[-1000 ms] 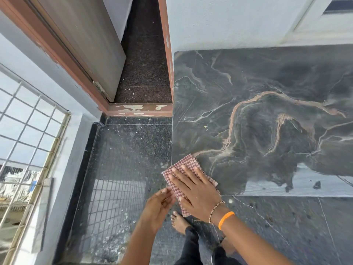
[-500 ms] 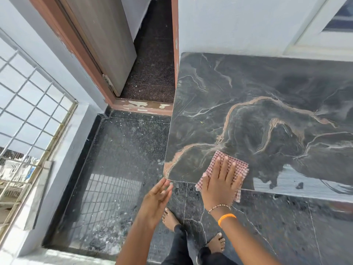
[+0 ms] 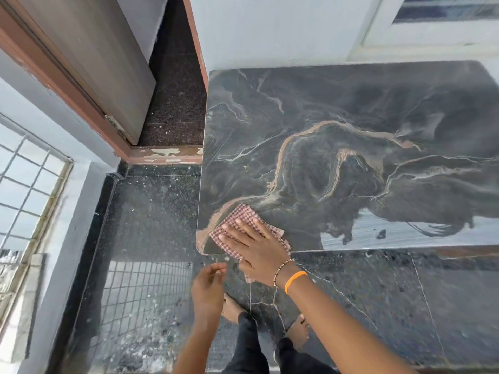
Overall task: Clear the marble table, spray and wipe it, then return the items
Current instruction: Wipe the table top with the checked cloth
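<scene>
We look down on a dark marble table (image 3: 351, 136), its top bare of items, set against a pale wall. Our right hand (image 3: 252, 245) lies flat with fingers spread, pressing a checked cloth (image 3: 244, 214) at the near left corner. Our left hand (image 3: 208, 286) hovers below the edge, loosely curled, holding nothing. The cloth looks soft and light; a flat palm should steer it best. No writing is legible.
</scene>
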